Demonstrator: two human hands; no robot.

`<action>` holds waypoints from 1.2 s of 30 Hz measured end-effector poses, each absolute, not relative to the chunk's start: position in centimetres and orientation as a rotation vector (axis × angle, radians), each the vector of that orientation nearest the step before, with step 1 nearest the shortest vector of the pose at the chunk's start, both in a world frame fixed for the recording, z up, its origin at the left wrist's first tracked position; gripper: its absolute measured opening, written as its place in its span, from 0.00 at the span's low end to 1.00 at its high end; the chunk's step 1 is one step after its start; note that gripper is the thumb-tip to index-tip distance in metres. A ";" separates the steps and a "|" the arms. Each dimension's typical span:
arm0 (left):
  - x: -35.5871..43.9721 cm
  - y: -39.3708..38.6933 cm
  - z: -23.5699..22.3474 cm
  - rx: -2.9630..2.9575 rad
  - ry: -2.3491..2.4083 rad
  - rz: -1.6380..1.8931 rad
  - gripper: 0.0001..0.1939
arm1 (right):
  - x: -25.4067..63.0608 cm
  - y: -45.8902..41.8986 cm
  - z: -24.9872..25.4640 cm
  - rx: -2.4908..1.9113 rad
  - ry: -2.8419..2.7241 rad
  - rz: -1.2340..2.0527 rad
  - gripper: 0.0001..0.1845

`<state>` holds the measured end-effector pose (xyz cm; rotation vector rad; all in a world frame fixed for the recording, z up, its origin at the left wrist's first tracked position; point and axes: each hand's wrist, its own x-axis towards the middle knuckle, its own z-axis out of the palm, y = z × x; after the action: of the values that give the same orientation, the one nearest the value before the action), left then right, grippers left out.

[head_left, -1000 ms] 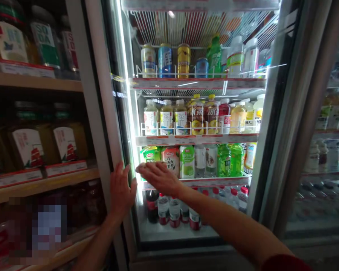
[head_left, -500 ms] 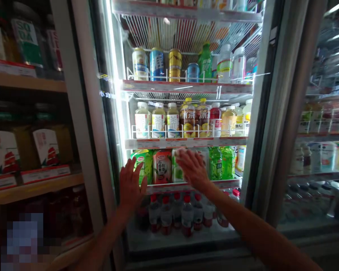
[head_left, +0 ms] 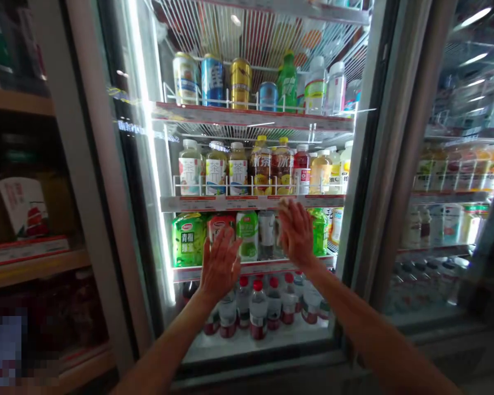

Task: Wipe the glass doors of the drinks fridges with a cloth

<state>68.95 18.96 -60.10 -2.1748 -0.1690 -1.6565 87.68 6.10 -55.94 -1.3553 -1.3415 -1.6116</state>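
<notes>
Both of my hands reach toward a lit drinks fridge with wire shelves. My left hand [head_left: 221,264] is raised with fingers stretched out and holds nothing. It covers the lower part of a red-labelled bottle [head_left: 220,222], and a green tea bottle [head_left: 189,241] shows to its left. My right hand [head_left: 297,236] is lifted near the price rail, fingers extended and slightly bent, with nothing visible in it. Between the hands stand a green-and-white bottle [head_left: 247,236] and a clear bottle [head_left: 266,235]. Whether either hand touches glass, I cannot tell.
Red-capped water bottles [head_left: 258,310] fill the fridge floor. Tea bottles [head_left: 239,170] line the middle shelf, with cans [head_left: 241,85] above. A metal door frame [head_left: 389,181] stands at the right. Dark wooden shelves [head_left: 28,269] hold jars at the left. Reflections streak across the glass.
My left hand has moved right, from before the green bottle to before the red-labelled one. My right hand has shifted slightly right and up. The view has turned a little.
</notes>
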 end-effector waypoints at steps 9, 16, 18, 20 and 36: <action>70.4 18.2 -59.1 -2.146 -0.172 -1.647 0.22 | 87.9 4.3 -62.4 -1.400 -1.695 -1.618 0.32; 72.5 16.8 -57.4 -2.139 -0.071 -1.625 0.22 | 91.1 4.0 -54.3 -1.349 -1.070 -1.611 0.34; 72.9 16.7 -57.3 -2.151 -0.083 -1.612 0.23 | 91.2 3.6 -56.6 -1.372 -1.116 -1.599 0.34; 73.1 16.8 -57.5 -2.157 -0.078 -1.588 0.22 | 91.2 2.8 -60.4 -1.434 -1.260 -1.586 0.35; 72.5 17.0 -59.6 -2.167 -0.087 -1.536 0.22 | 95.7 -0.4 -65.9 -1.491 -0.910 -1.473 0.31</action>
<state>72.51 17.00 -59.55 -2.1667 -0.0870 -1.5363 95.67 -0.44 -65.95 -1.4912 -0.9100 -1.4731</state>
